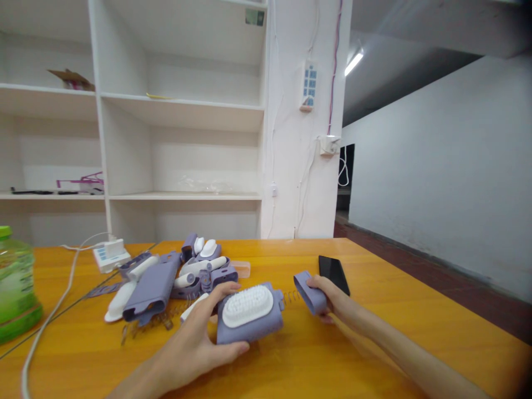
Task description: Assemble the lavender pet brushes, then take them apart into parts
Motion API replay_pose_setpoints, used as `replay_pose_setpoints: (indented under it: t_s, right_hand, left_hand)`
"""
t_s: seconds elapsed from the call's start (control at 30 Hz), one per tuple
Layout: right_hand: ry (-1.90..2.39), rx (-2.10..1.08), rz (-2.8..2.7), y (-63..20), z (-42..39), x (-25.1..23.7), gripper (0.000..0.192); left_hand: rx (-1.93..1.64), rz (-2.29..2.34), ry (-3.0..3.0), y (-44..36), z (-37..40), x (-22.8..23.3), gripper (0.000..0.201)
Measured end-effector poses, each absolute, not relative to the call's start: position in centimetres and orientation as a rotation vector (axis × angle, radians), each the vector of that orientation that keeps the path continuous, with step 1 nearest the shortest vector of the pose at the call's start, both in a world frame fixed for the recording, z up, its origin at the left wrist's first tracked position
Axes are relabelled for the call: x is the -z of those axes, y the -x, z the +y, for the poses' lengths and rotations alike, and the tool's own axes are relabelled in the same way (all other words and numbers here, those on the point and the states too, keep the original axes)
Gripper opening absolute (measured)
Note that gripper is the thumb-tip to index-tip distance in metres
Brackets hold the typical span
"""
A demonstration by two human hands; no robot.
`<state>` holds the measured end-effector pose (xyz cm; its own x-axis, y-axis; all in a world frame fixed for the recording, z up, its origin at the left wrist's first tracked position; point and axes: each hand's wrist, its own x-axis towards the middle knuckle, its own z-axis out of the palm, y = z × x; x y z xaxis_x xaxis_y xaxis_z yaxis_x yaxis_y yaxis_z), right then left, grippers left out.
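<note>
My left hand (199,338) grips a purple plastic housing (260,331) with a white oval bristled pad (248,306) facing up. A notched tab shows at the housing's right end. My right hand (338,299) pinches a short purple hollow end piece (308,293), its open side turned toward the housing. A thin coil spring (291,297) lies in the gap between the two purple parts; whether it is fixed to either one I cannot tell. Both parts are held just above the wooden table and stand apart from each other.
Left of my hands lies a pile of purple housings (155,282) and white parts (121,299), with loose springs (145,327). A black phone (334,274) rests beyond my right hand. A power strip (111,256), a white cable (50,316) and a green bottle (16,293) are at the left.
</note>
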<state>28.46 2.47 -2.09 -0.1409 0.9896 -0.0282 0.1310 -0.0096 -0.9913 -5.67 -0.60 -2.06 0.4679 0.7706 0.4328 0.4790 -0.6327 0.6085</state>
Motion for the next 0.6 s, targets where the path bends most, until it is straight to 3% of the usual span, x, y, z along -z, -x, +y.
replay_pose_setpoints:
  t_s: [0.6]
  right_hand:
    - [1.388, -0.996, -1.478, -35.2, 5.4, 0.5, 0.031]
  left_hand:
    - [-0.906, 1.136, -2.482, 5.2, -1.4, 1.0, 0.068]
